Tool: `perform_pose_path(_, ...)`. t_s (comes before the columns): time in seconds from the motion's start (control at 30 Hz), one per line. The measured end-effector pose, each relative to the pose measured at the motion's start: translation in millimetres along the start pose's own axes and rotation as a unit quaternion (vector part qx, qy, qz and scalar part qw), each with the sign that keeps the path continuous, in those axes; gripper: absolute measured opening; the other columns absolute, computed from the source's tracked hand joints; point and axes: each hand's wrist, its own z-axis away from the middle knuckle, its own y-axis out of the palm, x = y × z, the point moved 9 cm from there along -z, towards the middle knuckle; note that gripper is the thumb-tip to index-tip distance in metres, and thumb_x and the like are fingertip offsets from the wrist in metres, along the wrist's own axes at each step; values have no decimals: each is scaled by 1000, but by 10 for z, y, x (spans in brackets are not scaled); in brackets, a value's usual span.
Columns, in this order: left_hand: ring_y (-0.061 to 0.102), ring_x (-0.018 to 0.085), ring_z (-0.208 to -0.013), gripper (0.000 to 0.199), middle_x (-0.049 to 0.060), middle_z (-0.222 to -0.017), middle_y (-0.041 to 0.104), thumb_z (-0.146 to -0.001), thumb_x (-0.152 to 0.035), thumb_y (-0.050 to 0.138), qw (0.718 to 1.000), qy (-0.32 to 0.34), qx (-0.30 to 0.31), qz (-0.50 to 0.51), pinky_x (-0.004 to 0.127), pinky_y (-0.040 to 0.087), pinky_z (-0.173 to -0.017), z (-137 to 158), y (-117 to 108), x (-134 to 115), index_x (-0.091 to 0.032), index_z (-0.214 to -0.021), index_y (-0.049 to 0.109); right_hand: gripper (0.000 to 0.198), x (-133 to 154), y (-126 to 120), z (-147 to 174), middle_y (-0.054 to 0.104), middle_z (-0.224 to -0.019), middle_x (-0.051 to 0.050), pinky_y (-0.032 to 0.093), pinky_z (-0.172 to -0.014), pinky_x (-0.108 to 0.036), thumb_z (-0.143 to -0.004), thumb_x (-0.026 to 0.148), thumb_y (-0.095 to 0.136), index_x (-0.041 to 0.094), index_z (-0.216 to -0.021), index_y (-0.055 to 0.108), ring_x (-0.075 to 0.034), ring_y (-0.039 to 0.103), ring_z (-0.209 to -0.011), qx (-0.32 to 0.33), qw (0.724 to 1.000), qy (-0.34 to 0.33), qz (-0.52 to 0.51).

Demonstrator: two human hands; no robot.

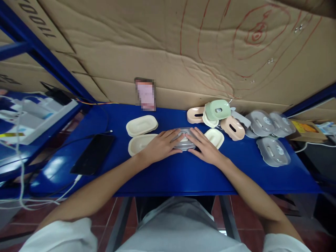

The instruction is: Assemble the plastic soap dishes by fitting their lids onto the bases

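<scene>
Both hands are on the translucent grey plastic cover (184, 144), which is near the middle of the blue desk (178, 178); the left hand (163, 145) and the right hand (206, 145) have fingers spread, laid over it from two sides, tips almost meeting, no pinch that I can see; what is under the cover I can't tell. Main risk, in my judgement: if L & R press unequally, the thin plastic may tilt or slide, bc the desk looks smooth & glossy; too much force might crack it. The right hand is also partly over a cream oval piece (216, 138), so a sideways move could push this away. The light-green shell (217, 110) rests on other parts, prob. unstable if knocked. As for materials: the cream oval tray (141, 126) seems matte, shallow, w/ rounded ends & sunken middle; the peach shell (237, 130) is shinier, w/ a long dark slot; the spare grey cover (273, 151) at right is see-through, domed, w/ wavy rim
</scene>
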Motion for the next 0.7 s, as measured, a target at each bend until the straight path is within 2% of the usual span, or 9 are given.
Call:
perform_pose_path(0.17, 60, 38, -144, 62, 23, -159, 59, -110, -52, 54, 999, -7, 22, -27, 50, 58, -108, -17, 59, -33, -20, -163, 50, 76, -6, 50, -2, 29, -181, -12, 38, -132, -63, -111, 29, 55, 35, -177, 17, -34, 17, -170, 2, 1000, -4, 23)
perform_pose_path(0.3, 57, 39, -145, 60, 21, -159, 58, -108, -50, 61, 999, -28, 11, 21, 56, 54, -114, -33, 60, -13, -23, -161, 52, 74, -8, 46, 2, 35, -178, -14, 39, -131, -65, -111, 30, 56, 33, -176, 22, -35, 23, -169, -8, 999, -5, 34)
perform_pose_path(0.4, 46, 43, -154, 69, 23, -168, 43, -101, -54, 71, 995, -61, -4, 84, 62, 49, -120, -44, 92, 46, -23, -160, 50, 72, -10, 18, 0, 39, -175, -13, 40, -130, -64, -111, 33, 58, 35, -175, 26, -35, 29, -167, -19, 999, -7, 29)
perform_pose_path(0.5, 34, 47, -161, 74, 27, -173, 30, -99, -52, 74, 990, -70, 9, 125, 66, 45, -123, -39, 177, 67, -20, -160, 46, 74, -20, 1, -3, 33, -178, -15, 39, -131, -64, -108, 36, 63, 33, -174, 29, -37, 26, -168, -20, 999, -6, 26)
perform_pose_path(0.6, 36, 43, -161, 68, 25, -171, 34, -100, -43, 74, 983, -71, 14, 169, 65, 44, -125, -19, 207, 101, -23, -159, 47, 82, -67, 27, -5, 23, -182, -17, 42, -129, -61, -105, 39, 69, 32, -175, 27, -38, 30, -167, 4, 1000, 3, 14)
perform_pose_path(0.7, 40, 40, -159, 74, 20, -168, 39, -94, -41, 82, 973, -80, 25, 216, 62, 48, -124, 2, 207, 161, -27, -158, 47, 88, -118, 54, 0, 26, -181, -16, 48, -126, -56, -101, 42, 75, 34, -175, 28, -36, 42, -161, 23, 1000, 11, -6)
